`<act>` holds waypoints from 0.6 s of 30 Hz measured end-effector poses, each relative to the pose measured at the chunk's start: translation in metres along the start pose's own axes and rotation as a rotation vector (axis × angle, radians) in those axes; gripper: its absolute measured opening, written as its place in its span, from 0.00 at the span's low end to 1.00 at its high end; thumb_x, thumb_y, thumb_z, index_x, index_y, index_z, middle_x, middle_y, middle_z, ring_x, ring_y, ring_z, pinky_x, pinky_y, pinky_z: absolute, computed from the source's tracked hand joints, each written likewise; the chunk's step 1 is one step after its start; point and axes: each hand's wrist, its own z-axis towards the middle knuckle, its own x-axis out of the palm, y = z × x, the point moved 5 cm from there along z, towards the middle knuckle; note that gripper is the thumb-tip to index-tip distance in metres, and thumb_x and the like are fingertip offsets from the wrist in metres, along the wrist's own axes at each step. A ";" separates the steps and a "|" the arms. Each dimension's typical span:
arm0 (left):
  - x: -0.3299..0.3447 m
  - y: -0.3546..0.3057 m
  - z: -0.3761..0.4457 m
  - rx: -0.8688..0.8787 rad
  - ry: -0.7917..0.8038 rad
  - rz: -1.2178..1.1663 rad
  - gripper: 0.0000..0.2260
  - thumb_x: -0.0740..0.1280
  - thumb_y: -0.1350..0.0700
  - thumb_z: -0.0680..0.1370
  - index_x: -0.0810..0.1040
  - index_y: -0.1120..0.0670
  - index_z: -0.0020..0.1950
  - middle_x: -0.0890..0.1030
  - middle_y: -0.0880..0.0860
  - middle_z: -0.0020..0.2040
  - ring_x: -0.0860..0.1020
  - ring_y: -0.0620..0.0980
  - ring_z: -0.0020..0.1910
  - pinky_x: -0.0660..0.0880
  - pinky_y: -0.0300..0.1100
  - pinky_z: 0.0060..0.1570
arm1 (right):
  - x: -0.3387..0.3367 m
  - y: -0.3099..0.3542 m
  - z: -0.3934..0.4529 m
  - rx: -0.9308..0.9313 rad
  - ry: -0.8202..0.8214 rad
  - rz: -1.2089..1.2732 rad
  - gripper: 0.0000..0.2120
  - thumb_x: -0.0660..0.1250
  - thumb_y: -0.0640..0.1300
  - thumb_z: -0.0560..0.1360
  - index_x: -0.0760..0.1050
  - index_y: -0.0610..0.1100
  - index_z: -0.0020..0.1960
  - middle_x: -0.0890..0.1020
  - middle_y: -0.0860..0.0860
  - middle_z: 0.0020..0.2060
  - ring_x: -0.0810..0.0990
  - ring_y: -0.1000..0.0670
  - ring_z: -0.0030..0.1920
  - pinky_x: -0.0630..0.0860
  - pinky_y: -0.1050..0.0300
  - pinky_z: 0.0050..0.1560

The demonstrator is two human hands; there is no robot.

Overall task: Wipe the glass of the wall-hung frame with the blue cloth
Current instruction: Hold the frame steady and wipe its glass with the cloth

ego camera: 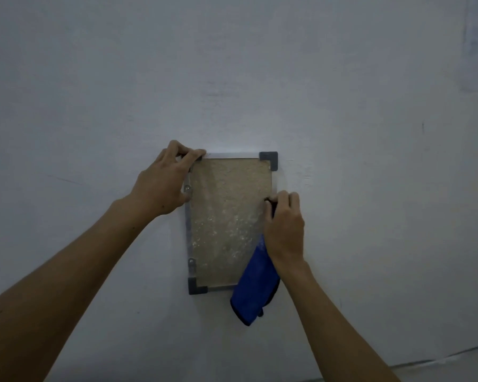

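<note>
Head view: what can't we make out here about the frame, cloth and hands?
- Frame top-left corner: covered by the left hand.
- Frame's bottom-right corner and lower right edge: behind the blue cloth and right hand.
- How the right hand's fingers hold the cloth: hidden by the back of the hand.
- Wall hanger: not visible behind the frame.
- Glass: dim light; smudges versus backing texture unclear.

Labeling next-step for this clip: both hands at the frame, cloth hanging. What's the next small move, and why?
Probably bring the blue cloth up onto the glass with the right hand and start a stroke. The cloth hangs below that hand over the lower right corner, the glass looks speckled, and the left hand grips the frame at its upper left corner.
</note>
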 end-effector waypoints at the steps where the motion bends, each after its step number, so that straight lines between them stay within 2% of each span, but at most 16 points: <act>1: -0.001 -0.001 0.000 -0.001 0.003 -0.001 0.42 0.79 0.55 0.68 0.61 0.47 0.77 0.64 0.54 0.68 0.69 0.55 0.68 0.81 0.56 0.49 | 0.004 0.006 -0.001 -0.039 0.038 -0.022 0.05 0.64 0.40 0.81 0.75 0.38 0.51 0.75 0.43 0.49 0.77 0.49 0.41 0.81 0.53 0.41; 4: -0.001 -0.001 0.001 -0.001 0.014 0.006 0.43 0.79 0.55 0.68 0.61 0.47 0.77 0.64 0.54 0.68 0.70 0.55 0.68 0.81 0.56 0.51 | 0.013 0.016 -0.006 -0.207 0.191 -0.056 0.06 0.65 0.41 0.81 0.75 0.38 0.50 0.77 0.44 0.48 0.76 0.49 0.41 0.80 0.55 0.42; 9: -0.001 -0.001 0.000 -0.005 0.015 0.006 0.42 0.79 0.55 0.69 0.61 0.47 0.77 0.63 0.53 0.68 0.70 0.54 0.68 0.81 0.55 0.50 | -0.009 -0.002 0.013 -0.173 0.092 -0.070 0.06 0.65 0.41 0.81 0.75 0.38 0.50 0.76 0.43 0.47 0.77 0.47 0.41 0.81 0.53 0.41; 12: -0.001 -0.001 0.000 -0.003 0.015 0.011 0.42 0.79 0.55 0.69 0.61 0.47 0.77 0.63 0.53 0.68 0.70 0.54 0.68 0.81 0.55 0.50 | -0.005 -0.002 0.001 -0.329 0.281 -0.129 0.06 0.64 0.41 0.82 0.75 0.38 0.50 0.76 0.45 0.48 0.76 0.48 0.42 0.80 0.51 0.43; 14: -0.001 -0.001 0.001 0.001 0.008 0.014 0.41 0.78 0.55 0.69 0.61 0.47 0.77 0.63 0.53 0.67 0.70 0.54 0.68 0.82 0.55 0.49 | -0.008 -0.004 0.003 -0.387 0.342 -0.158 0.06 0.64 0.42 0.82 0.75 0.39 0.50 0.76 0.46 0.48 0.76 0.49 0.43 0.80 0.50 0.42; 18: -0.001 0.000 0.001 -0.001 0.012 0.025 0.42 0.78 0.54 0.69 0.60 0.46 0.77 0.63 0.52 0.67 0.69 0.54 0.68 0.81 0.53 0.48 | -0.016 -0.003 0.035 -0.342 0.228 -0.165 0.07 0.65 0.43 0.81 0.75 0.37 0.51 0.75 0.44 0.48 0.76 0.48 0.42 0.80 0.50 0.42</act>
